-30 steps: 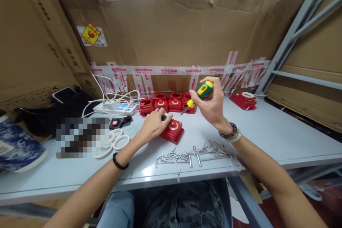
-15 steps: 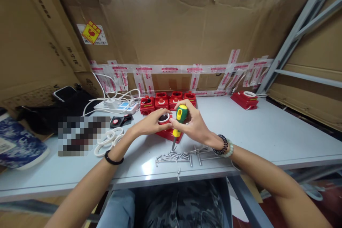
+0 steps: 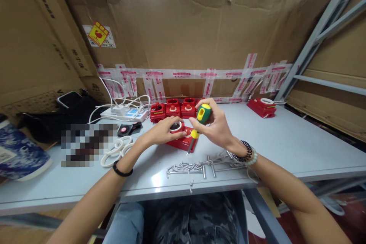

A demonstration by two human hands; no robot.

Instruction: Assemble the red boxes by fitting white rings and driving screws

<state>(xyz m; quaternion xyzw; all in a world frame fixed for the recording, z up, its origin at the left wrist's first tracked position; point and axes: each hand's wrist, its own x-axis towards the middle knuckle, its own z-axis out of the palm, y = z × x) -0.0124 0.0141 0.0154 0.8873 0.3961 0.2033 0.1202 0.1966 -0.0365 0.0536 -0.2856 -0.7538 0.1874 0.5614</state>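
Observation:
My left hand [image 3: 160, 132] rests around the left side of a red box [image 3: 180, 145], its thumb and fingers steadying it. A white ring [image 3: 180, 126] surrounds a dark round opening in the box's top. My right hand [image 3: 217, 126] is closed round the green and yellow handle of a screwdriver [image 3: 204, 114]. The screwdriver slants down to the left, its tip in front of the box and above the table. Small silver screws [image 3: 186, 167] lie in a heap just below, beside several metal rods [image 3: 213, 168].
Several more red boxes [image 3: 173, 109] stand in a row behind, and another red box [image 3: 261, 107] sits at the right. Loose white rings [image 3: 116, 148], a white power strip [image 3: 137, 115] with cables and a blue-white cup [image 3: 23, 152] are at the left. Cardboard [image 3: 185, 30] walls the back.
My right hand has moved right and slightly up with the screwdriver, away from my left fingers. The left hand and the red box have barely moved.

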